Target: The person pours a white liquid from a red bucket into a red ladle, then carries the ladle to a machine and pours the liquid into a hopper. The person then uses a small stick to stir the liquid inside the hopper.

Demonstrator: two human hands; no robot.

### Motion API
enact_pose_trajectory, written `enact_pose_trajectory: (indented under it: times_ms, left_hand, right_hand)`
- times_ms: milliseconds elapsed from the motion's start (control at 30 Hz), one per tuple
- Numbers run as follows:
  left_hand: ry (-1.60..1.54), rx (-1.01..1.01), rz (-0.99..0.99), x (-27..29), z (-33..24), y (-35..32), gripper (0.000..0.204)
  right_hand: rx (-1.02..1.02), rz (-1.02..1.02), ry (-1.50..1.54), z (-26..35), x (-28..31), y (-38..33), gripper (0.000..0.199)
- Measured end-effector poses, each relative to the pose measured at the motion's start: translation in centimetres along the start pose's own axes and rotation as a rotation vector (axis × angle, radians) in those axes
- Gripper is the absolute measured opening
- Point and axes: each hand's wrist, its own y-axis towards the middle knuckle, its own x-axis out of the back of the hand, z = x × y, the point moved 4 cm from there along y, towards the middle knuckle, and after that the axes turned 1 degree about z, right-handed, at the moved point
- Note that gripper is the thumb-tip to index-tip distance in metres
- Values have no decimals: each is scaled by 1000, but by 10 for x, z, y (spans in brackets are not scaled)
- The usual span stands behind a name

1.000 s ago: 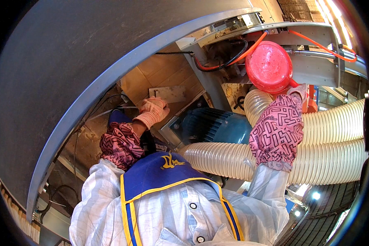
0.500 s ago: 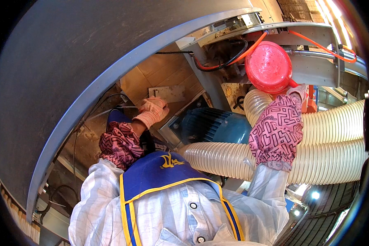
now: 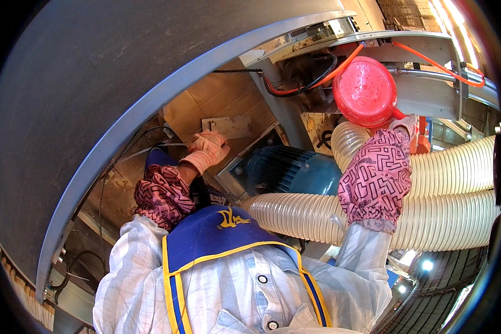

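Observation:
A red plastic dipper (image 3: 365,91) is held out at the upper right, its round underside showing. My right hand (image 3: 404,126), in a pinkish knit glove, is closed round the dipper's short handle; a pink patterned sleeve cover hides part of the grip. My left hand (image 3: 207,149), gloved alike, has its fingers curled, and I cannot see whether anything is in them. It appears beside a small flat board (image 3: 228,127) on the brown surface; whether they touch, I cannot tell. A blue ribbed motor (image 3: 295,170) lies between my two arms.
Pale ribbed hoses (image 3: 451,217) run across the right side, under my right forearm. A large dark panel with a curved grey metal edge (image 3: 103,146) fills the left. Orange tubing (image 3: 437,64) and black cables (image 3: 303,89) hang from the metal frame near the dipper.

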Motion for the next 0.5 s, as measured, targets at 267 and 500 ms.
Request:
enact_pose_trajectory:
  times_ms: [267, 500]
  left_hand:
    - [7, 27, 14, 1, 0, 1, 37]
    - [14, 46, 4, 9, -4, -6, 36]
  right_hand:
    - [84, -5, -106, -4, -4, 12, 42]
    - [154, -15, -204, -7, -5, 25, 42]
